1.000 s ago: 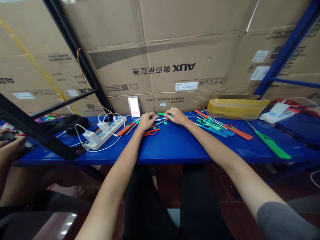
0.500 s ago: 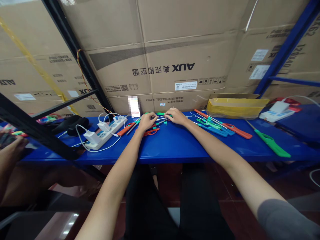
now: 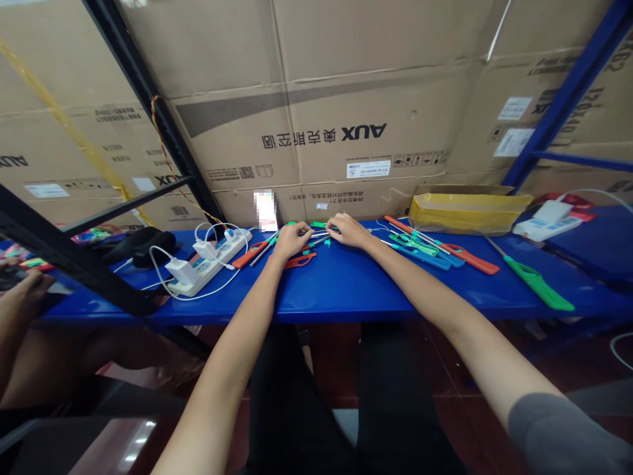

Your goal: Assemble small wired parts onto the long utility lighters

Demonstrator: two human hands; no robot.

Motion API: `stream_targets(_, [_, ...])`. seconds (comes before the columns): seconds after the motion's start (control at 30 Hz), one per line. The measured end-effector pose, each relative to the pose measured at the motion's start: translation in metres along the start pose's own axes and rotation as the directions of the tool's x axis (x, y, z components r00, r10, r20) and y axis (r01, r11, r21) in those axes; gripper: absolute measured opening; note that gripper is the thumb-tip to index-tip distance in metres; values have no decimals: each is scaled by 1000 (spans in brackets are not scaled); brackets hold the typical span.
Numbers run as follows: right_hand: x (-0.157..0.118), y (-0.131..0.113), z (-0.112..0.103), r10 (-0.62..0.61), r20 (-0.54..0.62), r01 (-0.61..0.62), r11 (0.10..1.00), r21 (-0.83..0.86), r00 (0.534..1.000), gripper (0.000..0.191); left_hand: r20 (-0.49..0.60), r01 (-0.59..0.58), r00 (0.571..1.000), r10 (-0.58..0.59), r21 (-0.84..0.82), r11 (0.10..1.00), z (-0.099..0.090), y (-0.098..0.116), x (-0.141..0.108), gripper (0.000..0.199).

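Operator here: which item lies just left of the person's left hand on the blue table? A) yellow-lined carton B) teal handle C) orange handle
C: the orange handle lies on the blue table just left of the left hand.

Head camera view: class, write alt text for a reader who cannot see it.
Left hand and right hand lie over metal rods with green fittings on a blue shelf, among orange, green and teal utility lighters, near a power strip and AUX cartons.
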State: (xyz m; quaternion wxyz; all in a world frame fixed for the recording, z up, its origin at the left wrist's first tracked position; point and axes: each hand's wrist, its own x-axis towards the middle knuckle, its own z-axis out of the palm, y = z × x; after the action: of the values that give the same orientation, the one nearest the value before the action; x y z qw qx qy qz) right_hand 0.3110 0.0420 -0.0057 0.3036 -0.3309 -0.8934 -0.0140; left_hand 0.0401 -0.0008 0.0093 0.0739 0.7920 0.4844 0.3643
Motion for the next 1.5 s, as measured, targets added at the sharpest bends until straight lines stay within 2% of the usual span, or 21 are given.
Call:
stream_targets(1.07, [-1, -4, -2, -16, -29, 16, 1000, -23, 999, 14, 11, 15, 1000, -14, -29, 999, -2, 4, 0, 16])
stream_targets(1.5, [0, 1, -1, -2, -21, 1, 999, -38, 1000, 15, 20, 32, 999, -31, -49, 998, -3, 2, -1, 27])
